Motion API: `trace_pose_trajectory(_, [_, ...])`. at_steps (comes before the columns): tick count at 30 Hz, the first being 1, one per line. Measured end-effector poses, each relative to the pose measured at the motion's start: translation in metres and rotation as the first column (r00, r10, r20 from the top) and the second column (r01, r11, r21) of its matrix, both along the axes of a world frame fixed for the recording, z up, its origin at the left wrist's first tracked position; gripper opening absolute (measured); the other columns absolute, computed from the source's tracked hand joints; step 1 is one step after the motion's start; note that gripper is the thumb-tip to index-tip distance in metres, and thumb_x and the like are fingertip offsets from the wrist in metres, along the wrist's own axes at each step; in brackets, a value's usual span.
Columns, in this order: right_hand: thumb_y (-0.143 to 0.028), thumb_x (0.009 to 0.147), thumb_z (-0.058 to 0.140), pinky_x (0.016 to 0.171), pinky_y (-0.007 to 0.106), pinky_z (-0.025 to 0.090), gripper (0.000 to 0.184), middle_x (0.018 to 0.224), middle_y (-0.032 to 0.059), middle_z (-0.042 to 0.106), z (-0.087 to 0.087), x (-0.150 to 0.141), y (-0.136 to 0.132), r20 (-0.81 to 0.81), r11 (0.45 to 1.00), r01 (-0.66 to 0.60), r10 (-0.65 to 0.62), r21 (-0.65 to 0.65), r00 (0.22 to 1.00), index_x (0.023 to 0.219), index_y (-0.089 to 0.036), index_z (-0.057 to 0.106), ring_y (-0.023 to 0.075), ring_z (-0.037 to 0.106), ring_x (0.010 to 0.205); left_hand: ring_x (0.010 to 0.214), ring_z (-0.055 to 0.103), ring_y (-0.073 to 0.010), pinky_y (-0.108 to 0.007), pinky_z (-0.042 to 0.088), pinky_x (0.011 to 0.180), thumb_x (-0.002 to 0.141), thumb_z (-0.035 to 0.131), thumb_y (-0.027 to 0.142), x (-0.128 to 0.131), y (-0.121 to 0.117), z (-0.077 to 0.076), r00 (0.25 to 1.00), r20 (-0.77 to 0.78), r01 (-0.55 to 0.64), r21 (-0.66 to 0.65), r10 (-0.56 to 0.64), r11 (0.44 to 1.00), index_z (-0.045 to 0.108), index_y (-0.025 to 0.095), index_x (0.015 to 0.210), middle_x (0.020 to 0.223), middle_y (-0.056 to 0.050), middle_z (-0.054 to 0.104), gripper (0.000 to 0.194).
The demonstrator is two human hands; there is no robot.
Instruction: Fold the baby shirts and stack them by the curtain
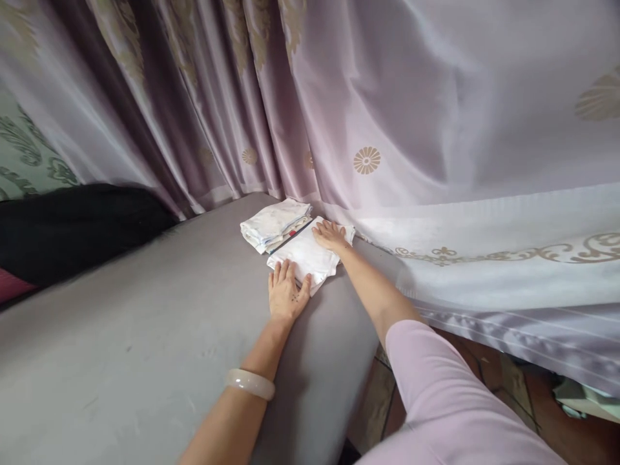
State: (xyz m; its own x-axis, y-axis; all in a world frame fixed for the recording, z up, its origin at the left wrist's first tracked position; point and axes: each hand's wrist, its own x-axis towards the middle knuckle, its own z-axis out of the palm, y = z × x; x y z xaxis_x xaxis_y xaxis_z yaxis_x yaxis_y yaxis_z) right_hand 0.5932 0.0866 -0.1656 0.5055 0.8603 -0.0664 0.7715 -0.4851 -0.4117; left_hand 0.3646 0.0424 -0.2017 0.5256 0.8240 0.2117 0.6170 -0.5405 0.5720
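Note:
A folded white cloth garment (304,253) lies flat on the grey padded surface, with a dark strip along its far left edge. My left hand (287,292) rests open on its near edge, fingers spread. On its far right part lies my right hand (331,236), open and palm down. Just beyond and to the left sits a stack of folded white cloths (275,223), with a bit of red and blue showing at its side. The stack and the garment lie close together. What is under my palms is hidden.
The grey padded surface (145,336) stretches to the left. Purple curtains (397,97) with gold patterns hang behind and to the right, down to its edge. A black item (82,226) lies at the far left. Tiled floor (372,394) shows below the right edge.

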Motion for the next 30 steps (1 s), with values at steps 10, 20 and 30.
trace_pose_trajectory(10, [-0.037, 0.088, 0.061, 0.100, 0.041, 0.050, 0.030, 0.106, 0.0066, 0.076, 0.018, 0.045, -0.137, -0.295, 0.960, -0.081, 0.162, 0.267, 0.942, 0.106, -0.018, 0.075, 0.0230, 0.068, 0.104, 0.145, 0.033, -0.0323, -0.053, 0.022, 0.119, 0.087, 0.056, 0.040, -0.002, 0.012, -0.008, 0.911, 0.399, -0.086, -0.062, 0.104, 0.994, 0.065, 0.017, 0.114, 0.143, -0.016, 0.054, 0.036])
trace_pose_trajectory(20, [-0.043, 0.071, 0.079, 0.088, 0.035, 0.052, 0.029, 0.097, 0.0070, 0.070, -0.004, 0.009, -0.234, -0.211, 0.951, -0.261, 0.293, 0.166, 0.933, 0.089, -0.020, 0.078, 0.0208, 0.066, 0.089, 0.125, 0.056, -0.0251, -0.037, 0.041, 0.108, 0.087, 0.054, 0.049, -0.039, 0.026, 0.004, 0.716, 0.590, 0.063, -0.587, 0.373, 0.807, 0.062, 0.016, 0.116, 0.129, -0.013, 0.064, 0.045])
trace_pose_trajectory(30, [-0.018, 0.089, 0.050, 0.083, 0.032, 0.047, 0.020, 0.089, 0.0073, 0.066, 0.037, -0.011, -0.269, 0.138, 0.891, -0.288, 0.353, -0.351, 0.925, 0.084, -0.018, 0.068, 0.0197, 0.060, 0.086, 0.117, 0.061, -0.0305, -0.041, 0.048, 0.099, 0.075, 0.059, 0.068, -0.203, 0.017, 0.026, 0.945, 0.239, -0.082, -0.492, 0.225, 0.867, 0.064, 0.023, 0.118, 0.123, -0.010, 0.068, 0.063])
